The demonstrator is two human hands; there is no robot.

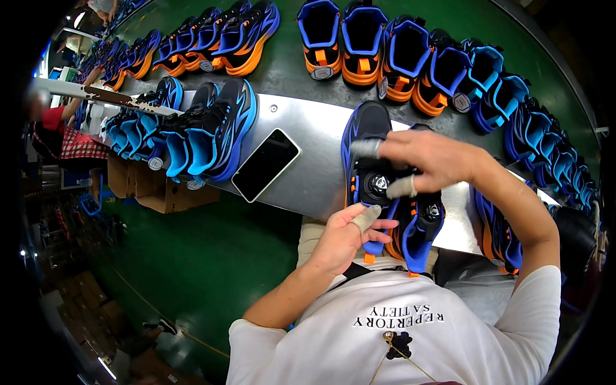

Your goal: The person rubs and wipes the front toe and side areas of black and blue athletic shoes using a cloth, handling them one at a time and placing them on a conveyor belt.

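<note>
Head view: left hand (343,234) grips shoe (367,154) heel; right hand (430,157), wrist bent, pinches its dial (377,184).

A black smartphone (265,164) lies face up on the silvery metal work shelf (314,138), its screen dark. Left of it, several blue-and-black sneakers (192,131) stand packed side by side on the same shelf, toes pointing toward the far side. Beyond the shelf runs a curved green conveyor belt (282,64) carrying a long row of blue sneakers with orange soles (362,42) (heels turned toward the viewer in the middle stretch). Under the shelf's left end sit brown cardboard boxes (160,192) on the green floor (212,256).
</note>
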